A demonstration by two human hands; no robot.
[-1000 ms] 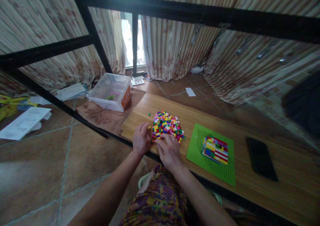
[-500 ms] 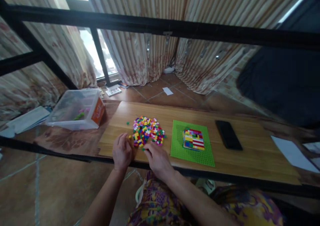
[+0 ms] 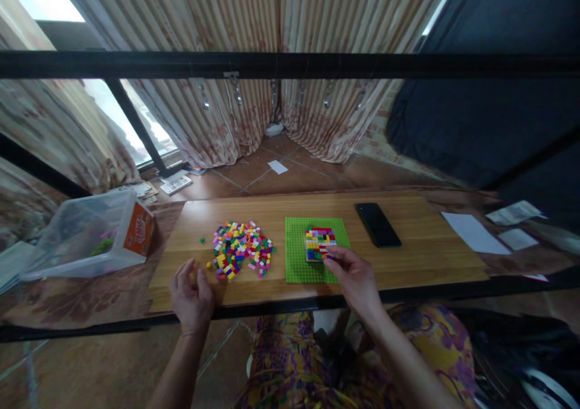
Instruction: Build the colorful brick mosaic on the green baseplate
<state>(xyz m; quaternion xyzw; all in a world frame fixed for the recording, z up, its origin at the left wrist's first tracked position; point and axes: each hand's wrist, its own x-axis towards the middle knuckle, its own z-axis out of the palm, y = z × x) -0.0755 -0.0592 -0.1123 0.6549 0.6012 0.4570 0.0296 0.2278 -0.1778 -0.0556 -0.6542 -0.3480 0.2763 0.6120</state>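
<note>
My right hand pinches a small toy brick at its fingertips, mostly hidden, against the front right corner of a layered block of multicoloured bricks. That block sits on a green studded baseplate. Left of the plate lies a loose pile of small toy bricks in many colours. My left hand rests at the table's front edge, left of the pile, its fingers loosely bent and apart with nothing in them. Near its thumb is a stray yellow brick; a stray green brick lies farther back.
A clear plastic box with an orange label stands left of the wooden board. A black phone lies right of the baseplate, with white paper beyond it. A dark metal bar crosses in front of the curtains.
My right hand has moved right, from the pile's front edge to the brick block on the baseplate. My left hand has loosened and shifted slightly away from the pile. The view has turned right.
</note>
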